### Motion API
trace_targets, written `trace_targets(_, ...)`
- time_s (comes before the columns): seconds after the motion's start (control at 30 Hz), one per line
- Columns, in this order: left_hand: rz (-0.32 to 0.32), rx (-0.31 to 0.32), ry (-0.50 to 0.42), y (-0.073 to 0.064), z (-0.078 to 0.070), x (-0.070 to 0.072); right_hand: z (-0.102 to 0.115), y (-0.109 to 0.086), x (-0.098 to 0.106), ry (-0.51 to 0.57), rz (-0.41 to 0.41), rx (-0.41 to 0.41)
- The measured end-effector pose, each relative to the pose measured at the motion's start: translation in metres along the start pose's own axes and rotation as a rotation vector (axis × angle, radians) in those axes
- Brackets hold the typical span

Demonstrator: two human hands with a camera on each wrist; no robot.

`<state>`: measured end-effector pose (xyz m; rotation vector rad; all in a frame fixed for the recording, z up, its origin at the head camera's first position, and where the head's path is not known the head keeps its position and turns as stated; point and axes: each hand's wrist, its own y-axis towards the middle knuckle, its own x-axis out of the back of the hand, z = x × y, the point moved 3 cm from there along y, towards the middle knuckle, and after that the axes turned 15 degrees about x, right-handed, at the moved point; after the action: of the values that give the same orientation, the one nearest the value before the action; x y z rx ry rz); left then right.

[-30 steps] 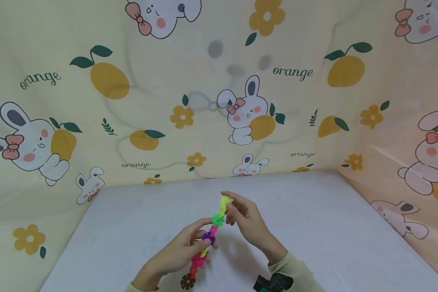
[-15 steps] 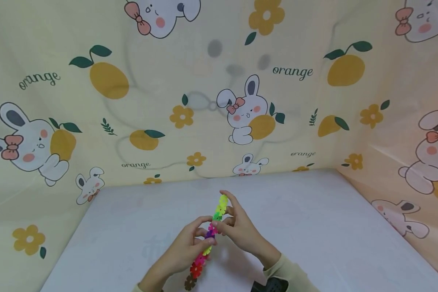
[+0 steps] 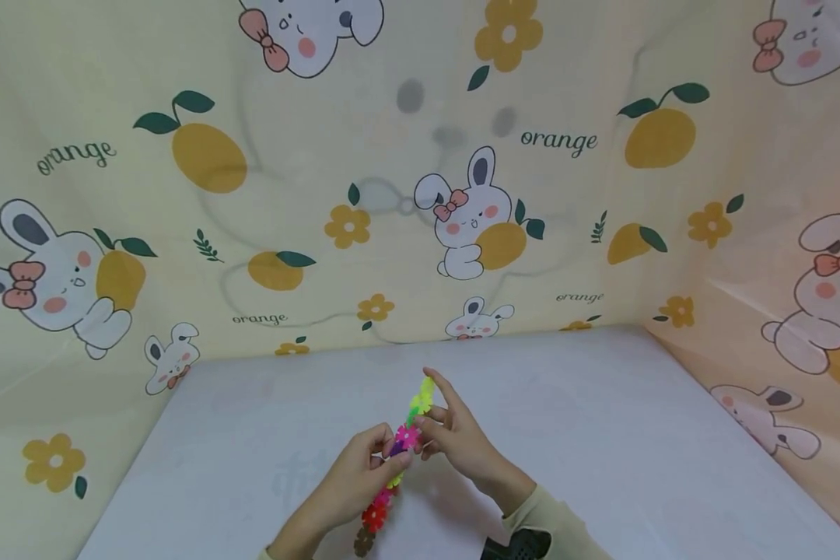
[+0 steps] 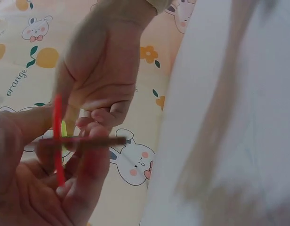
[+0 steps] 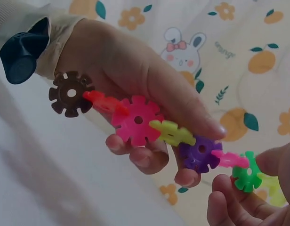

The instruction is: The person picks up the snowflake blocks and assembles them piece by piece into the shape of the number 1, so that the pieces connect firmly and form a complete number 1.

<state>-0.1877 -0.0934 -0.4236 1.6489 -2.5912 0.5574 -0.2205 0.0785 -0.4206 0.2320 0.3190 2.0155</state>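
Note:
A chain of notched plastic snowflake discs slants up between the two hands in the head view. Its brown disc (image 3: 364,542) hangs at the near end, with a red disc (image 3: 374,516) above it. My left hand (image 3: 357,476) grips the chain's middle, its thumb at the purple disc (image 5: 201,153). Farther along, my right hand (image 3: 462,447) pinches the green disc (image 5: 248,172) beside a pink disc (image 3: 406,435). The right index finger extends to the yellow discs (image 3: 423,398) at the far tip. In the left wrist view, the red disc stands edge-on, slightly blurred.
Both hands work over a white tabletop (image 3: 588,435). A cream cloth (image 3: 294,187) printed with rabbits and oranges hangs behind it and along the sides. A dark device (image 3: 518,544) is strapped at the right wrist.
The right hand has slid down from the yellow end to the green disc. The chain has rotated, so the pink disc now faces the head camera. The left hand stays near its place.

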Motion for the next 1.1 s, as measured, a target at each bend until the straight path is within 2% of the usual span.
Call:
trace_targets(0.2, 0.054, 0.032, -0.028, 0.001, 0.002, 0.0, -0.007, -0.002, 0.004, 0.031, -0.03, -0.035)
trace_targets(0.37, 0.072, 0.048, 0.005, 0.001, 0.001, 0.001, -0.01, -0.003, 0.009, 0.044, -0.039, -0.051)
trace_targets(0.57, 0.136, 0.083, -0.021, 0.001, 0.0, 0.0, -0.013, -0.002, 0.014, 0.049, -0.042, -0.047)
trace_targets(0.83, 0.184, 0.078, -0.067, 0.002, 0.007, 0.001, -0.012, 0.001, 0.017, 0.063, -0.057, -0.019)
trace_targets(0.97, 0.183, 0.086, -0.078, 0.004, 0.011, 0.001, -0.013, 0.002, 0.018, 0.038, -0.096, -0.029)
trace_targets(1.1, 0.151, 0.104, -0.071, 0.007, 0.014, 0.0, -0.014, 0.003, 0.019, 0.007, -0.11, -0.034)
